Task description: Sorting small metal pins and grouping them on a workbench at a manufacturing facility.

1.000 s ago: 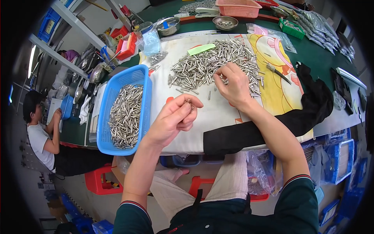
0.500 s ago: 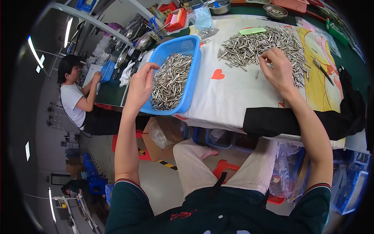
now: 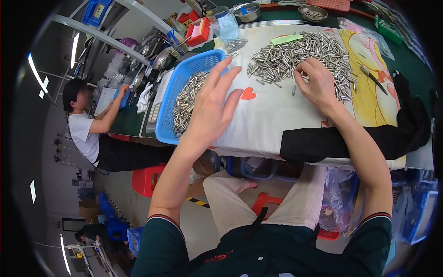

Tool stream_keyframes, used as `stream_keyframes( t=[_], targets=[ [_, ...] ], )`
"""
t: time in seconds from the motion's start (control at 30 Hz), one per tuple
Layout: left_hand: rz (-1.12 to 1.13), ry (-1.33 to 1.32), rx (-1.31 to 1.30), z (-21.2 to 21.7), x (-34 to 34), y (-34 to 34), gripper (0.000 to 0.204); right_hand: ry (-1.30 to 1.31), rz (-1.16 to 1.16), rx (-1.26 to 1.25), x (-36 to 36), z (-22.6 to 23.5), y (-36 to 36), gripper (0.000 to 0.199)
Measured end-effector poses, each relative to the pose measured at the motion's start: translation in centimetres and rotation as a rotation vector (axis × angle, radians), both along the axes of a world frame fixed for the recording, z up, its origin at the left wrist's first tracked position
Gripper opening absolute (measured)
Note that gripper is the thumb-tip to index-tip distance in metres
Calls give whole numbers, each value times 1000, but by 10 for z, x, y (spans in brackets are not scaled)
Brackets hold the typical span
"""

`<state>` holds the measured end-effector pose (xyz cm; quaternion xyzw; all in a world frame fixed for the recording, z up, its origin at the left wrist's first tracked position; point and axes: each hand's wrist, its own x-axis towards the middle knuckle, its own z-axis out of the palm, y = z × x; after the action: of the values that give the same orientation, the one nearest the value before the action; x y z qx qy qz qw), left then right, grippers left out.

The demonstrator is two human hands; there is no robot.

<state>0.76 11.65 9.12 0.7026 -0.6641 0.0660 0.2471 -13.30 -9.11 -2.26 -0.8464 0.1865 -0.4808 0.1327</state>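
Observation:
My left hand (image 3: 213,104) is over the right rim of the blue plastic basket (image 3: 162,121), fingers spread and nothing in them. Inside the basket lies a heap of small silvery metal pins (image 3: 185,100), partly hidden by that hand. At the near edge of a big loose pile of the same metal pins (image 3: 295,57), my right hand (image 3: 316,83) has its thumb and fingers pinched together. What the pinch holds, if anything, is too small to make out. One single pin (image 3: 294,90) rests on the cloth just left of the right hand. A green slip (image 3: 286,39) tops the pile.
A patterned cloth (image 3: 258,124) covers the table. Black fabric (image 3: 332,144) lies along its near edge, and a dark-handled brush (image 3: 374,79) sits at the right. Metal bowl (image 3: 313,14) and red bin (image 3: 198,31) stand at the back. Another person (image 3: 87,122) sits at the left.
My left hand has swung right from the basket's left side to its right rim, its fingers opening out. The right hand remains pinched beside the pile.

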Motion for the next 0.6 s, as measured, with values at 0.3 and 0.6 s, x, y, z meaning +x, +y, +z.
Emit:
stream_keyframes(
  t=[0.3, 0.6],
  targets=[
    [219, 93, 28, -117, 14, -138, 77, -37, -51, -45, -3, 6, -5, 8],
    [72, -56, 140, -134, 11, -137, 77, 13, -54, -32, -4, 3, -6, 7]
  ],
)
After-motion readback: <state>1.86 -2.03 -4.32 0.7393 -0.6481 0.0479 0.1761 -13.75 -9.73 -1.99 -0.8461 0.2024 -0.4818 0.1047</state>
